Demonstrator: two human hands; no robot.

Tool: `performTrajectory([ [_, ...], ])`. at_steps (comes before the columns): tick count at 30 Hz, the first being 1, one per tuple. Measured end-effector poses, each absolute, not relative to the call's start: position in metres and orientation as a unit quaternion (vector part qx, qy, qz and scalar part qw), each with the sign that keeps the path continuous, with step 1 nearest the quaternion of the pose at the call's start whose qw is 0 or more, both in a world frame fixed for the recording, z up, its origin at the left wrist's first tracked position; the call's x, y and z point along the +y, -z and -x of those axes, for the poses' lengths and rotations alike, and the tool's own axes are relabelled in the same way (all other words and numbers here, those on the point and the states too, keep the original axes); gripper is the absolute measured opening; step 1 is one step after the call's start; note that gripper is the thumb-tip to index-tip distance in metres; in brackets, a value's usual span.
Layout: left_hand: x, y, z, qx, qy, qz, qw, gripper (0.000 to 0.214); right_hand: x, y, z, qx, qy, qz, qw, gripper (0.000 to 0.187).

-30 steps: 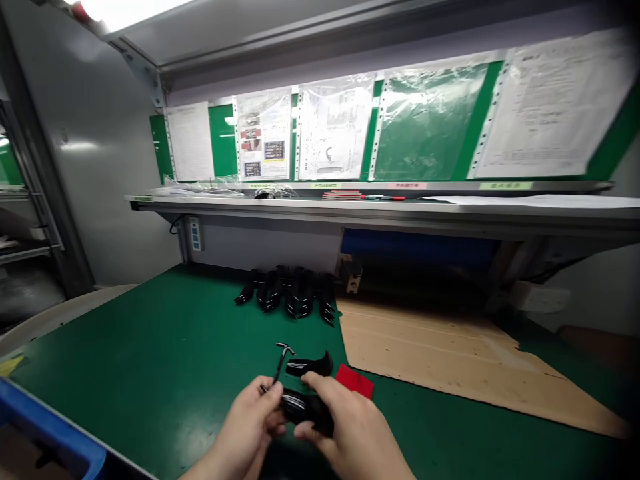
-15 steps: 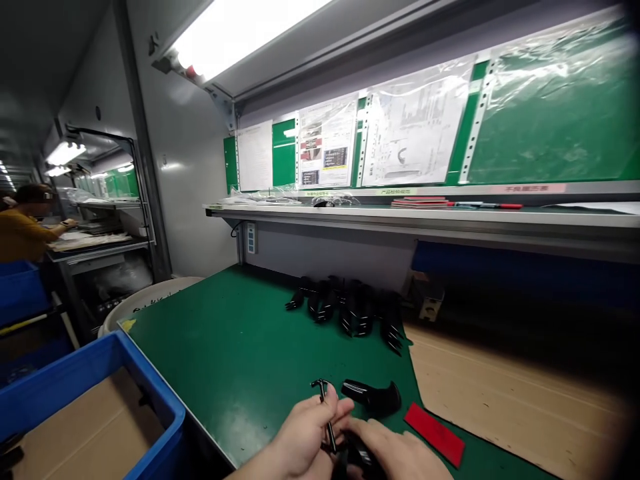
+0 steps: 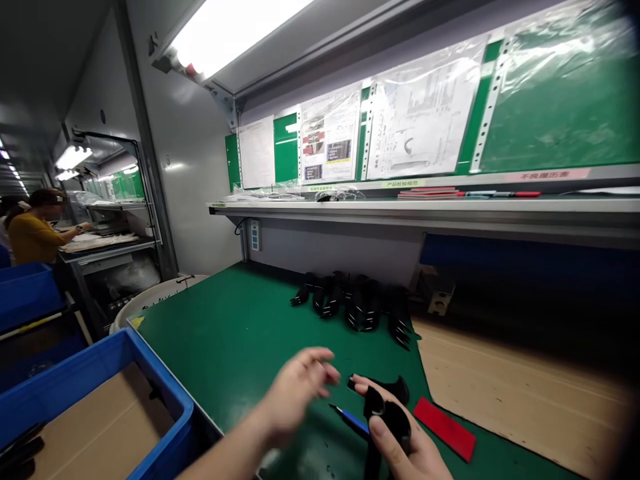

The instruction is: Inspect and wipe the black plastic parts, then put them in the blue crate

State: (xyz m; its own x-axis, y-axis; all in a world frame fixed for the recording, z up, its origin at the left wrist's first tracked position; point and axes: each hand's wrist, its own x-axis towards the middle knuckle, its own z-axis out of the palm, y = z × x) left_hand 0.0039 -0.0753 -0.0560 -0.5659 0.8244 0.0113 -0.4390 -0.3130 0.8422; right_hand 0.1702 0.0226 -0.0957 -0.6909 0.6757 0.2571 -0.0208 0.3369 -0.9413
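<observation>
My right hand [image 3: 407, 433] grips a black curved plastic part [image 3: 395, 420], with the thumb across its front and the fingers behind it. Beside that part a slim, pointed blue-and-black piece [image 3: 353, 420] juts out to the left; whether it is held or lies on the table I cannot tell. My left hand [image 3: 303, 380] is above the green table [image 3: 225, 347], blurred, its fingers loosely bent and apart with nothing visible in them. Behind my right fingers lies another black curved part [image 3: 400, 388], partly hidden. A red flat strip [image 3: 445, 428] lies to the right of my right hand.
Several black curved parts [image 3: 355, 300] lie in a row at the back. Cardboard [image 3: 500, 387] covers the right side. A blue bin [image 3: 165, 400] with a cardboard sheet stands at the left. Above runs a shelf [image 3: 375, 208] with papers and pens. Another person [image 3: 37, 227] sits far left.
My left hand has come away from my right, moving up and left; the thin black T-shaped piece is no longer seen in it. My right hand has turned and lifted the black part into view.
</observation>
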Motion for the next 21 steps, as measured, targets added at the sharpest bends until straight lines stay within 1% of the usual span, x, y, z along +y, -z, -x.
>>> performTrajectory([
  [1,-0.074,0.065,-0.027,0.396,-0.732,-0.324,0.45,0.041,0.017,0.095,-0.165,-0.733,-0.55,0.217,0.336,0.059],
  [3,-0.07,0.08,-0.059,0.348,-0.7,-0.374,0.499,0.046,0.009,0.093,-0.157,-0.708,-0.58,0.223,0.335,0.062],
  [6,-0.068,0.094,-0.069,0.332,-0.714,-0.294,0.542,0.044,0.012,0.089,-0.153,-0.72,-0.596,0.208,0.286,0.066],
  [8,-0.07,0.1,-0.06,0.356,-0.703,-0.242,0.565,0.04,0.023,0.091,-0.158,-0.744,-0.582,0.191,0.267,0.07],
  [9,-0.072,0.101,-0.053,0.369,-0.693,-0.229,0.576,0.039,0.029,0.093,-0.161,-0.758,-0.563,0.196,0.266,0.068],
  [10,-0.074,0.102,-0.047,0.381,-0.682,-0.223,0.583,0.038,0.036,0.096,-0.165,-0.777,-0.529,0.212,0.269,0.063],
  [12,-0.08,0.102,-0.035,0.4,-0.662,-0.221,0.594,0.04,0.045,0.104,-0.171,-0.831,-0.42,0.257,0.257,0.044],
  [14,-0.086,0.101,-0.028,0.414,-0.649,-0.214,0.602,0.047,0.049,0.113,-0.172,-0.887,-0.289,0.287,0.218,0.024],
  [16,-0.092,0.099,-0.026,0.423,-0.639,-0.21,0.607,0.054,0.049,0.119,-0.171,-0.913,-0.214,0.294,0.186,0.013],
  [18,-0.098,0.096,-0.028,0.427,-0.637,-0.203,0.609,0.059,0.05,0.119,-0.173,-0.91,-0.208,0.309,0.18,0.014],
  [21,-0.104,0.093,-0.03,0.435,-0.62,-0.203,0.621,0.067,0.056,0.111,-0.187,-0.89,-0.245,0.339,0.181,0.013],
])
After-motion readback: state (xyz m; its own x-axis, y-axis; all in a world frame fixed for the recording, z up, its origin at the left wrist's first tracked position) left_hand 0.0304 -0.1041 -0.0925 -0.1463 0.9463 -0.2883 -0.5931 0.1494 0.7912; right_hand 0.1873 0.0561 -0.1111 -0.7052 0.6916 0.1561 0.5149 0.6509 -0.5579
